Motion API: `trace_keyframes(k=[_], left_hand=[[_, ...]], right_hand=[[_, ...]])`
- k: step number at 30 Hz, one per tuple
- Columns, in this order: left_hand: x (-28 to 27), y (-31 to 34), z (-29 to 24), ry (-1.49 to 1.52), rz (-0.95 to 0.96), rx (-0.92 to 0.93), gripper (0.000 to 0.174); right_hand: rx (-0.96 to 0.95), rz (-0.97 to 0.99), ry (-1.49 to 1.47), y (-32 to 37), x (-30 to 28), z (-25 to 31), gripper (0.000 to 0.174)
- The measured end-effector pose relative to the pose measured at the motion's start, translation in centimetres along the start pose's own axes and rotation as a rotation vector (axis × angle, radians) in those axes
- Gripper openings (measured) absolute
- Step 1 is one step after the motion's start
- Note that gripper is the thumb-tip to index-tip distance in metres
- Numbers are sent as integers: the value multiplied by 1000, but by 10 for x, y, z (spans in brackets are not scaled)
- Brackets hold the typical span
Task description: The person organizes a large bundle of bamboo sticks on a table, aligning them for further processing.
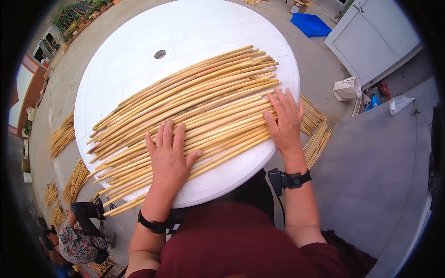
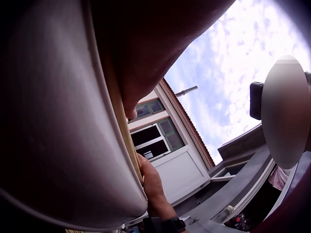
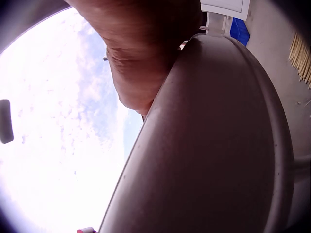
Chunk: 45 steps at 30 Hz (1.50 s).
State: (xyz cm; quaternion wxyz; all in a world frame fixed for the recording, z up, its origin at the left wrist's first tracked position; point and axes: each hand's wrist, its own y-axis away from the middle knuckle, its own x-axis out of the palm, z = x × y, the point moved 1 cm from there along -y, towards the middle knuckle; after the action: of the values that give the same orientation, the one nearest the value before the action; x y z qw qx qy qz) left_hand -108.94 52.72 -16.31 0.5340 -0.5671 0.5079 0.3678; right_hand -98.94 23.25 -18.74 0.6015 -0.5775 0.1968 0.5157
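Note:
A wide layer of long, thin, pale yellow wooden sticks (image 1: 199, 95) lies side by side across the round white table (image 1: 125, 41). My left hand (image 1: 169, 157) rests on the nearer sticks left of their middle, fingers spread and thumb out to the side. Over their right ends lies my right hand (image 1: 286, 125), its fingers extended toward the table's right edge. In the left wrist view, the left hand (image 2: 150, 58) looms dark above the table rim, and the right hand (image 2: 151, 182) shows farther off. The right wrist view has the right hand (image 3: 136, 73) against the table side (image 3: 218, 131), fingertips hidden.
Bundles of similar sticks (image 1: 76, 180) lie on the ground at left, others (image 1: 317, 139) beyond the table's right edge. A seated person (image 1: 81, 243) is at lower left. A blue crate (image 1: 310, 25), a white door (image 1: 375, 39) and a paper bag (image 1: 346, 88) stand at right.

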Motion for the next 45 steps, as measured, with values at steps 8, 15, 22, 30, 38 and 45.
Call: trace_keyframes(k=[8,15,22,30,38,45], left_hand=[[-2,2,5,32,-3,25,68],[-5,0,4,44,-41,44,67],[-2,-1,2,-28,-39,26,68],[-1,-1,2,-40,-31,4,70],[-1,0,1,-48,-37,-5,72],[1,1,2,-53,-42,-11,72]], right_hand=[[1,-5,-65,-30,-8,20,38],[26,32,-102,-26,5,22,34],[19,12,-86,-29,4,23,42],[25,52,-72,-33,4,23,50],[12,102,8,-31,16,17,60],[-3,99,4,-33,10,21,59]])
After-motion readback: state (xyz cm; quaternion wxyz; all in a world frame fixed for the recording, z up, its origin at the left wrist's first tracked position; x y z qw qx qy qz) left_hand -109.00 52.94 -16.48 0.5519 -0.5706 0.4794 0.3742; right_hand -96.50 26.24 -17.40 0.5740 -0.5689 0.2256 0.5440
